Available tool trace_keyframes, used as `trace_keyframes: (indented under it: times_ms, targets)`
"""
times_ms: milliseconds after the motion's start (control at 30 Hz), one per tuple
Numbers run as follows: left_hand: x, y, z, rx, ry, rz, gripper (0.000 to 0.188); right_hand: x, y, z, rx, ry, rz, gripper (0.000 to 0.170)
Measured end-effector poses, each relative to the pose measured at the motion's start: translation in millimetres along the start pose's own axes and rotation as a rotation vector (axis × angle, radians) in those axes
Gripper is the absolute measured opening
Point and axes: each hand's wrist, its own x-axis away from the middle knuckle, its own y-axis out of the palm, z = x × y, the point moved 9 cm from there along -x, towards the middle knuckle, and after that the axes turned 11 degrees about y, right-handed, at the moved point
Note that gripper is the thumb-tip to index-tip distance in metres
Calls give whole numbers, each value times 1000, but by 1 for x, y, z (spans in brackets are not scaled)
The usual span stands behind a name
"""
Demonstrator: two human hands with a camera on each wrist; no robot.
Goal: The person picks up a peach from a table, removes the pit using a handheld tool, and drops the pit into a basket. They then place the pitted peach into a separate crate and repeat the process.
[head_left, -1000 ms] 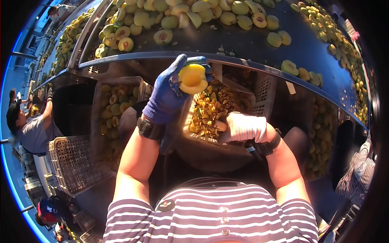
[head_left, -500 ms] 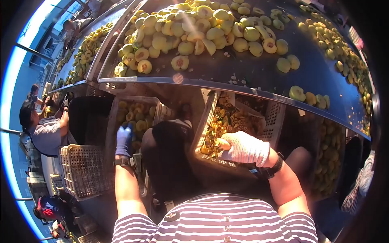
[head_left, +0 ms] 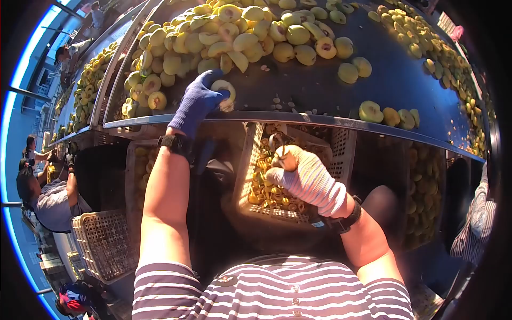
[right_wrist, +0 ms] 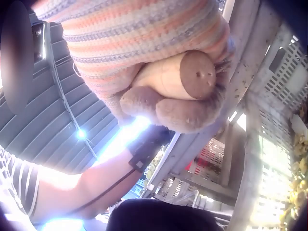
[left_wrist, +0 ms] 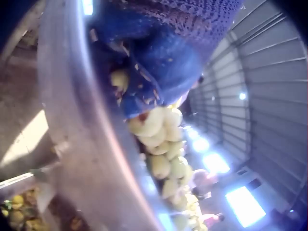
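Observation:
My left hand (head_left: pixel 198 102), in a blue glove, is over the near edge of the metal table (head_left: pixel 298 96) and grips a halved fruit (head_left: pixel 223 95) between thumb and fingers. In the left wrist view the blue glove (left_wrist: pixel 159 62) hides most of that fruit. Wearing a striped knit glove, my right hand (head_left: pixel 309 176) is above a crate (head_left: pixel 242 200) of peel and scraps. Its fingers are curled round a wooden handle (right_wrist: pixel 168 77), whose round end faces the right wrist camera; the tool's far end is unclear in the head view.
Piled halved fruit (head_left: pixel 202 45) covers the table's back left, with loose halves (head_left: pixel 370 112) near its right edge. Crates of fruit (head_left: pixel 424 197) stand below. An empty-looking crate (head_left: pixel 104 242) is at the left, near a seated person (head_left: pixel 50 197). Another person's striped clothing shows at the right.
My left hand has moved from the lower left crate up to the table and now holds a fruit half. My right hand has shifted slightly, turning the handle's end upward.

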Motion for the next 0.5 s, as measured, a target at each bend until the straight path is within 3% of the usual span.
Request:
trace_keyframes:
  times_ms: [100, 200, 233, 267, 333, 400, 500]
  targets:
    - [43, 23, 68, 464, -2, -69, 44, -5, -9, -7, -124, -21, 59, 17]
    - [82, 52, 96, 662, 53, 4, 39, -3, 8, -16, -228, -31, -32, 22]
    - [93, 53, 110, 583, 206, 62, 34, -2, 17, -20, -247, -33, -75, 27]
    - [105, 54, 126, 495, 352, 131, 30, 1, 26, -16, -261, 80, -117, 26]
    - [116, 52, 126, 614, 372, 205, 33, 3, 35, -12, -139, 124, -129, 27]
    - [112, 63, 103, 1142, 214, 219, 36, 2, 32, -20, 135, -24, -55, 27]
    - [112, 67, 102, 1167, 163, 274, 41, 5, 25, -27, 95, -120, -7, 28]
